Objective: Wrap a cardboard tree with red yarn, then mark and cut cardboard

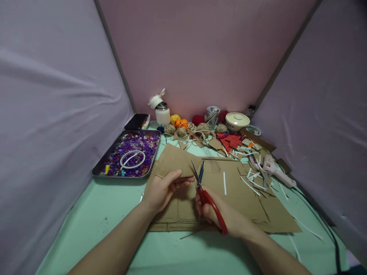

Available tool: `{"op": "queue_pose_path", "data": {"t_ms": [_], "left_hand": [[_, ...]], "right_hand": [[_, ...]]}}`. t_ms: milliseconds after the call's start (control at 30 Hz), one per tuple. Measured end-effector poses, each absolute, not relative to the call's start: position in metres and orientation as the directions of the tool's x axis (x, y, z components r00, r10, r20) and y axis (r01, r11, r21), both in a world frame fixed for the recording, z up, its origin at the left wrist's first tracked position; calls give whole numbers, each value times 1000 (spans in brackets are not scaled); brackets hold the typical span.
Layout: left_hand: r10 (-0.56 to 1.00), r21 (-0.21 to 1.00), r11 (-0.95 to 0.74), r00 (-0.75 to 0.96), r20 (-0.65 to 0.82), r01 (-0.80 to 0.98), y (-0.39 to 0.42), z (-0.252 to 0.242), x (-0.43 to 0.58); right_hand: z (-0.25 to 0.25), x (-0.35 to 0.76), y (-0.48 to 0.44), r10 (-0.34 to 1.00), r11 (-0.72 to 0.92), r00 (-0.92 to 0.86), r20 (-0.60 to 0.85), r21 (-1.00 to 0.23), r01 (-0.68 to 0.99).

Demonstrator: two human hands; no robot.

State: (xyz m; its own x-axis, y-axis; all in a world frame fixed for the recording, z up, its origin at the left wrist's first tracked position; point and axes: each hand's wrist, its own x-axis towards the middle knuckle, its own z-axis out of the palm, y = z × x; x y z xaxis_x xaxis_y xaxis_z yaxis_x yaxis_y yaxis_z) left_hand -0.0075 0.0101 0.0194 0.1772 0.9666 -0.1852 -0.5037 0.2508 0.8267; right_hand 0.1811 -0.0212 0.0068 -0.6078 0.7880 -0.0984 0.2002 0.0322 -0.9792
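Observation:
My left hand [164, 191] pinches the lower edge of a brown cardboard piece [174, 158], thumb on top and fingers beneath. In my right hand [215, 210] are red-handled scissors [210, 204], their blades pointing up and slightly parted beside the right edge of that piece. Below both hands lies a large cardboard sheet [237, 206] on the pale green table [109, 229]. A blue pen-like tool [202, 171] rests on the sheet behind the scissors, and a white strip [224, 183] lies to their right.
At the left stands a tray [96, 172] of purple beads with a white ring [132, 159]. A white bottle [163, 114], twine balls [203, 130] and a lidded bowl [237, 120] line the back. A glue gun [276, 172] with a cord sits at the right among scraps.

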Motion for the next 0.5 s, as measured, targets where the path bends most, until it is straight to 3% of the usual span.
{"op": "queue_pose_path", "data": {"t_ms": [500], "left_hand": [[967,868,236,189,-168,-437,12,19,-10]], "right_hand": [[6,183,-21,776,69,-623,-97,-969,236]]}}
